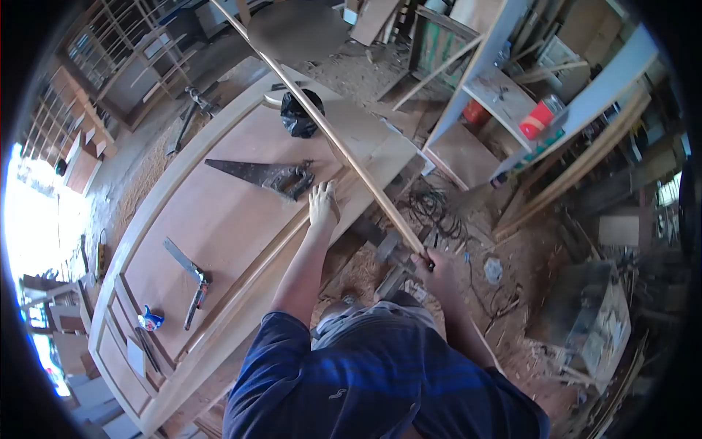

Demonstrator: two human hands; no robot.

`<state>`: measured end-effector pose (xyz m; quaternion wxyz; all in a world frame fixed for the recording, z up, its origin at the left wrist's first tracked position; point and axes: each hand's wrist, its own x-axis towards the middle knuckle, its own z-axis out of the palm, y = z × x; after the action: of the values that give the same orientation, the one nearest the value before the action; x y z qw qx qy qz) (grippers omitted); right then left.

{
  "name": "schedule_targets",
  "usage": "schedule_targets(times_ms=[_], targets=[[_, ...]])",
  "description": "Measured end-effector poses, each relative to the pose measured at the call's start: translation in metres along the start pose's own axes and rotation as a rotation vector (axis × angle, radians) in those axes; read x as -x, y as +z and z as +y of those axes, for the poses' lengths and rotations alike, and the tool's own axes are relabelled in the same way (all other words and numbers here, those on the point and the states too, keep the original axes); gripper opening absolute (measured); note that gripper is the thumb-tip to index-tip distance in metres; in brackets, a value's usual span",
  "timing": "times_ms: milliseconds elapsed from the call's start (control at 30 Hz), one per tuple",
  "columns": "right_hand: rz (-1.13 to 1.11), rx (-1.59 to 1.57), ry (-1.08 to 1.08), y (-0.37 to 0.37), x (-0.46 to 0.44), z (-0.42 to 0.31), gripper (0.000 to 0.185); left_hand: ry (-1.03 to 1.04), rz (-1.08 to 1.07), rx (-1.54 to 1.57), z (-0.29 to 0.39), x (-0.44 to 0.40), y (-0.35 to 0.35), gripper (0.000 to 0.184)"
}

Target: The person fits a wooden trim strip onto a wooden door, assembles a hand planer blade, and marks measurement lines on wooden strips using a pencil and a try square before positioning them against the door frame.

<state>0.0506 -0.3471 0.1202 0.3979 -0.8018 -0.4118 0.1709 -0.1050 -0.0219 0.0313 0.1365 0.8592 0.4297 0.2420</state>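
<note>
My right hand (433, 269) is closed round the near end of a long, thin wooden strip (333, 132), which slants away to the upper left above the panel. My left hand (323, 205) lies with fingers stretched out at the edge of a large framed wooden panel (190, 219), by a narrow wooden moulding (256, 274). Just beyond those fingers rests a handsaw (259, 175), its blade pointing left. Farther left on the panel is a tool with a flat metal blade and a dark handle (194, 278).
A black plastic bag (300, 113) sits toward the panel's far end, and a small blue-and-white packet (151, 319) near its left end. At right stand a shelf unit (493, 102) with a red can (540, 117) and tangled cables (435, 212) on the shavings-strewn floor.
</note>
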Motion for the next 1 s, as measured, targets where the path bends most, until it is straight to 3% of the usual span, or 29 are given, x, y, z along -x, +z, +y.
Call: schedule_targets(times_ms=[100,200,333,400,500,733,1000], targets=[[-0.008,0.012,-0.053,0.002,-0.028,0.036,0.037,-0.051,-0.084,0.023,-0.008,-0.012,0.016,0.048],[-0.026,0.017,-0.082,-0.006,-0.057,0.055,0.034,-0.028,-0.087,0.023,-0.023,-0.022,0.023,0.035],[-0.088,0.071,-0.077,-0.004,-0.090,0.074,0.035,-0.036,-0.150,0.026,-0.010,-0.015,-0.007,0.023],[-0.092,0.076,-0.089,0.002,-0.104,0.075,0.033,-0.008,-0.124,0.018,-0.018,-0.002,-0.011,0.021],[-0.102,0.056,-0.110,0.024,-0.120,0.078,0.033,-0.232,-0.224,0.207,-0.034,0.012,-0.016,0.023],[-0.161,0.093,-0.080,0.064,-0.135,0.070,0.036,-0.158,-0.130,0.204,-0.041,0.019,-0.027,0.020],[-0.141,0.192,-0.058,0.086,-0.152,0.059,0.043,-0.122,-0.098,0.168,-0.046,0.024,-0.020,0.029]])
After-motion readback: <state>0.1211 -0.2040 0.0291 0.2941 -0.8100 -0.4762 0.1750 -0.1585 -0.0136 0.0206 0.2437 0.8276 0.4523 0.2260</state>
